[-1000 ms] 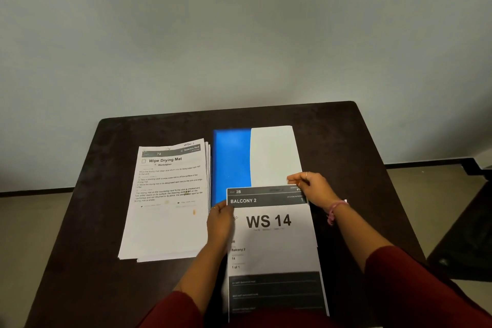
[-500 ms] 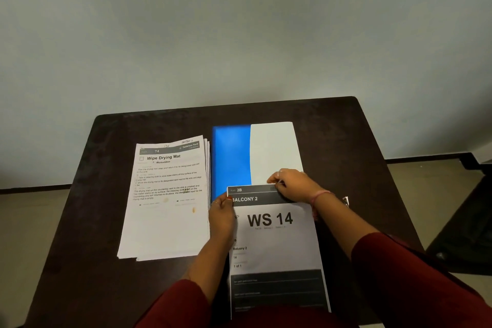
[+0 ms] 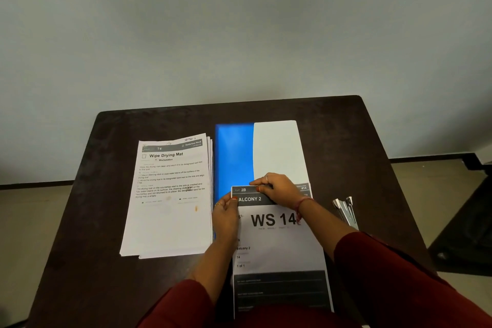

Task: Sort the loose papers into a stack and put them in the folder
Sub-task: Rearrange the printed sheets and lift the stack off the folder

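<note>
On the dark brown wooden table (image 3: pixel 346 141), a bright blue flat folder (image 3: pixel 234 157) lies near the middle, and it serves as the landmark for everything else. Covering the right part of that folder is a plain white sheet (image 3: pixel 277 152), blank on its visible face. Overlapping the near end of the folder is a white printed sheet headed "BALCONY 2" and "WS 14" (image 3: pixel 277 245), with a dark band across its top and a dark block at its near end; this sheet reaches toward the person and hangs past the near table edge.

The left hand (image 3: pixel 226 217) pinches the top-left corner of the WS 14 sheet, thumb on the printed face, right at the folder's near left side. The right hand (image 3: pixel 279 189) rests on the sheet's dark top band with fingers curled, thumb and fingertips nipping the top edge. A thin bracelet circles the right wrist, and both arms wear dark red sleeves (image 3: pixel 399 282).

Left of the folder, just beside its long edge, sits a stack of white printed papers (image 3: pixel 170 208) topped by a page titled "Wipe Drying Mat", its edges slightly fanned. Right of the folder, well apart, lies a silver metal stapler (image 3: pixel 346 212).
</note>
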A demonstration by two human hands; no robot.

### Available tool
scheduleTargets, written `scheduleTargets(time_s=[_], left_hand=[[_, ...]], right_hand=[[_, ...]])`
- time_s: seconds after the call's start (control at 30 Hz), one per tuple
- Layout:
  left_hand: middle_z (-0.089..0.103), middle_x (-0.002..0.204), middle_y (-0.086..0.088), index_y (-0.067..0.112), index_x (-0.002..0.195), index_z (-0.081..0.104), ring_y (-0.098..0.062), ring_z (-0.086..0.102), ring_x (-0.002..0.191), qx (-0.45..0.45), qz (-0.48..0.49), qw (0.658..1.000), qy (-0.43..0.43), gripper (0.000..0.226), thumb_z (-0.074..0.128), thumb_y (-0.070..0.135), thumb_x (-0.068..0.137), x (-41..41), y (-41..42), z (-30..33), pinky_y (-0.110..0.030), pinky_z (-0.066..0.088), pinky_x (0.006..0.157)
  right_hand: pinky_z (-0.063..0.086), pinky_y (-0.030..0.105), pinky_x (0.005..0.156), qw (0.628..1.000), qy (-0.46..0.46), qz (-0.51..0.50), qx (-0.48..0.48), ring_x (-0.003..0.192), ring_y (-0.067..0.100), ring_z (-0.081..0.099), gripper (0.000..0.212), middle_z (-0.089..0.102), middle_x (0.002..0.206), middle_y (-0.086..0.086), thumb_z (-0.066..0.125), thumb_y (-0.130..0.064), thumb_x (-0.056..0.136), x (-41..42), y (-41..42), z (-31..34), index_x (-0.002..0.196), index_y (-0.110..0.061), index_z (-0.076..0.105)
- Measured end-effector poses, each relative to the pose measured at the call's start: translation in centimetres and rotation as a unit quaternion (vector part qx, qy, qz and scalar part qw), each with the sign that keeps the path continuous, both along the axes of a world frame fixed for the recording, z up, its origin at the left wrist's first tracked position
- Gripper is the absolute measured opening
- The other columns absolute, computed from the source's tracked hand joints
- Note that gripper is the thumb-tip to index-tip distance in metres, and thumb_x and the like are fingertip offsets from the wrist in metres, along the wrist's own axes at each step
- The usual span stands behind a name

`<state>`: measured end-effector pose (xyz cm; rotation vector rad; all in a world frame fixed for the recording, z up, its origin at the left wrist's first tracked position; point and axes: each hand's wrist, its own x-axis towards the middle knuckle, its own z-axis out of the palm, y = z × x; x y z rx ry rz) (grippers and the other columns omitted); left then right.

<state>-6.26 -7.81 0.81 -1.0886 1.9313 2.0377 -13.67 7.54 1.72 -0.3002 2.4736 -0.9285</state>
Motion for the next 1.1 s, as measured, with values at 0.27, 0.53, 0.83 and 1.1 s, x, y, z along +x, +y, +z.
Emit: scheduleTargets(time_s=[0.27,0.53,0.83,1.1], left_hand=[[0.07,0.098,-0.011,0.005,0.113,0.061,-0.019,0.069,0.077,-0.005,0.017,1.0,0.0,0.02,0.054,0.015,0.096,-0.1,0.3,-0.6,-0.02,0.055,0.056],[0.071,0.099,-0.014,0.004,0.111,0.061,-0.022,0.069,0.08,0.004,0.028,1.0,0.003,0.02,0.055,0.016,0.096,-0.1,0.2,-1.1,-0.023,0.058,0.06],[0.069,0.107,-0.016,0.002,0.114,0.062,-0.03,0.067,0.096,-0.007,0.04,0.999,0.004,0.024,0.058,0.013,0.094,-0.4,0.6,-1.4,-0.043,0.055,0.087],[0.069,0.106,-0.016,0.0,0.114,0.06,-0.024,0.067,0.089,0.012,0.045,0.999,0.012,0.023,0.057,0.011,0.094,-0.3,0.5,-1.0,-0.022,0.056,0.067]], right_hand=[[0.033,0.036,0.098,0.992,0.093,-0.047,0.072,0.108,0.016,0.055,0.028,0.065,0.116,-0.003,0.049,-0.029,0.096,1.3,0.3,-0.3,0.117,-0.026,0.067],[0.033,0.041,0.099,0.932,0.175,-0.291,0.131,0.113,0.022,0.051,0.025,0.059,0.121,0.001,0.057,-0.016,0.092,6.3,8.3,0.6,0.115,-0.022,0.066],[0.045,0.042,0.099,0.887,0.007,-0.449,0.102,0.119,0.029,0.048,0.055,0.047,0.13,0.014,0.071,-0.025,0.083,11.4,12.8,0.2,0.132,-0.01,0.05],[0.047,0.039,0.093,0.833,-0.025,-0.549,-0.065,0.108,0.026,0.056,0.04,0.059,0.116,0.011,0.065,-0.025,0.089,9.7,11.8,0.7,0.124,-0.008,0.057]])
